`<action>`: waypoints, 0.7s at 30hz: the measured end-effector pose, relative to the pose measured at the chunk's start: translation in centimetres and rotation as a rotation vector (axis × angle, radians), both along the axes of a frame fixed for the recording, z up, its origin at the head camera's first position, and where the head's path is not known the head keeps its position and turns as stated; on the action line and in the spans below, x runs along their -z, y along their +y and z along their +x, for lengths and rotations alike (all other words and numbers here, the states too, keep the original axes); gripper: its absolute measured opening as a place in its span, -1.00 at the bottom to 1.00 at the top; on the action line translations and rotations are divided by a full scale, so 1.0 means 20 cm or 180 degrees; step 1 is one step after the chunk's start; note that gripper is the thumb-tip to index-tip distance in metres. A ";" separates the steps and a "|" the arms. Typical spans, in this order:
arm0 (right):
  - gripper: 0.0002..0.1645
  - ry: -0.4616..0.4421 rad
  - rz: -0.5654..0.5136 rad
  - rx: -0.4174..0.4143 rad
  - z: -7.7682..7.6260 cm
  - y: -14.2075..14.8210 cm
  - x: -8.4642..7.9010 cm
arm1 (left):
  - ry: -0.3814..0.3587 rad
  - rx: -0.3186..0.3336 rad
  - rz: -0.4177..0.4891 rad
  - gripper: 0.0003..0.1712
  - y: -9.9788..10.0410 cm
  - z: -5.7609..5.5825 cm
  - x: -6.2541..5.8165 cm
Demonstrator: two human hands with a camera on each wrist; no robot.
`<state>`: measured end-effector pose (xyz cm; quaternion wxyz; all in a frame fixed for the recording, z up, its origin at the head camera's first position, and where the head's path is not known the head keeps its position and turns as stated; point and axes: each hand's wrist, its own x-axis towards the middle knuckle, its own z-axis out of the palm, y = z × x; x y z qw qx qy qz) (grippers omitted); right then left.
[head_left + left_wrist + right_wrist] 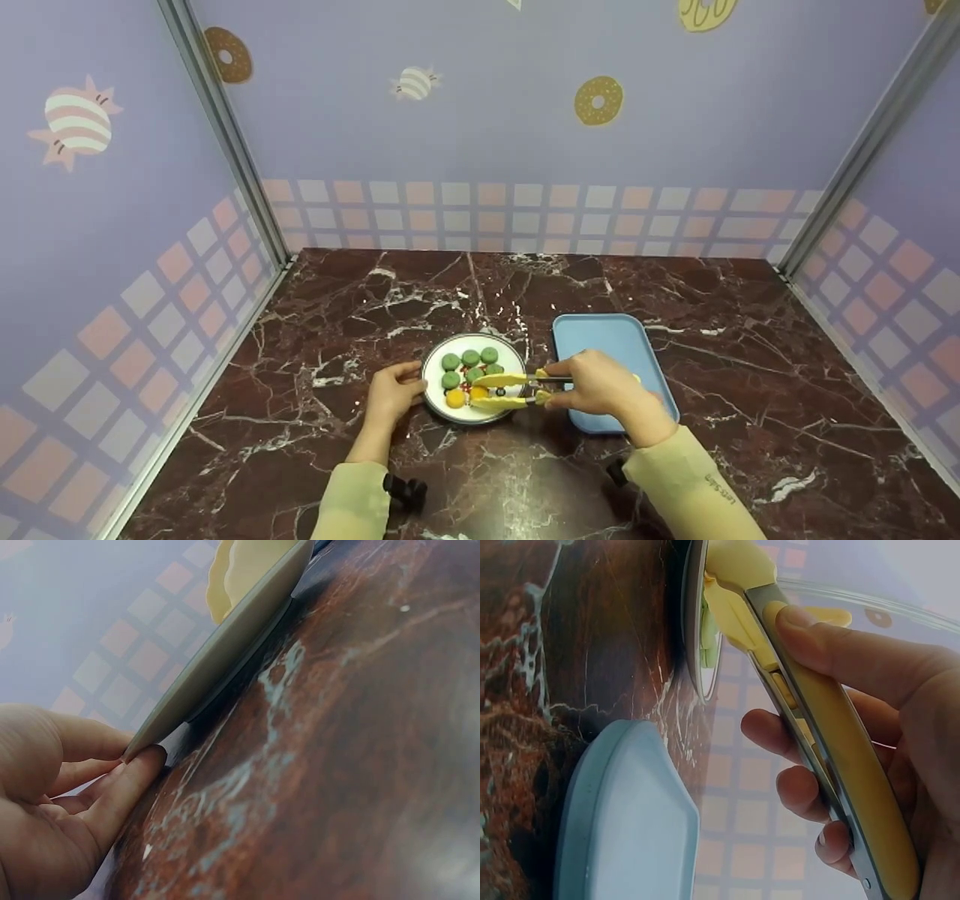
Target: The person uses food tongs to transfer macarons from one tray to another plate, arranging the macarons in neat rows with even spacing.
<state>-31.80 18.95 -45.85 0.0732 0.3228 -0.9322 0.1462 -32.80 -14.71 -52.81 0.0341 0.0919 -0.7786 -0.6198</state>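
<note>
A white plate [433, 373] with a dark rim holds several round green cakes [470, 358], small red bits and orange-yellow round pieces [455, 398]. My left hand [391, 394] pinches the plate's left edge between thumb and fingers; the left wrist view shows this rim [225, 652] close up. My right hand [600, 386] grips yellow-and-metal tongs [501, 380], thumb on one arm and fingers on the other. Their parted yellow tips reach over the plate's right side, around an orange-yellow piece near the front. Whether they touch it I cannot tell.
A light blue tray [611, 334] lies right of the plate, partly beneath my right hand and forearm. The dark red marbled table [480, 480] is bounded by patterned purple walls [495, 135] at the back and sides.
</note>
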 end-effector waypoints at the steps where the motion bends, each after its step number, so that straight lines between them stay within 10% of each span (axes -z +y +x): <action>1: -0.48 0.0016 0.0005 -0.0008 0.00 0.00 0.00 | 0.0002 0.0002 0.0008 -0.51 0.00 0.00 0.00; 21: -0.30 -0.0257 -0.0209 0.0079 0.02 0.03 -0.01 | 0.0012 0.0005 0.0032 -0.51 0.00 0.00 0.00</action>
